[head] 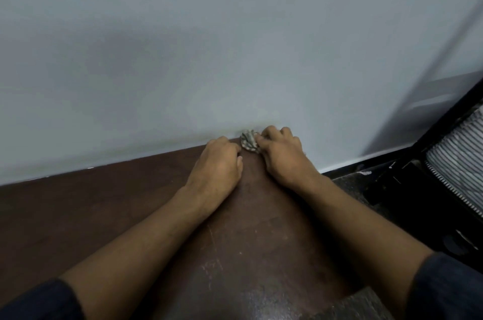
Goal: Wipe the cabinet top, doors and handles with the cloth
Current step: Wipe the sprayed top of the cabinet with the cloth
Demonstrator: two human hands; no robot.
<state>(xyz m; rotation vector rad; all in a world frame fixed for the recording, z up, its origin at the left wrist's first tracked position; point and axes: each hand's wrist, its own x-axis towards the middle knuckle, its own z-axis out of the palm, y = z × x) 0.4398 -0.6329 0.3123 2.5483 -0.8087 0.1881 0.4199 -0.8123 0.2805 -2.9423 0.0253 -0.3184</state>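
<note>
Dark sleeves (39, 301) at the near edge, forearms stretching out over the scuffed brown cabinet top (104, 202). The right hand (281, 152) clutches the crumpled grey cloth (249, 142) against the pale wall (235, 45). Just left of it, the left hand (219, 162) rests knuckles-up, fingers curled under; whether they touch the cloth, I cannot tell.

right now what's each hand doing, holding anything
Left hand: fingers curled, resting on the cabinet top beside the cloth; holding cannot be told.
Right hand: fingers grip the bunched cloth.
</note>
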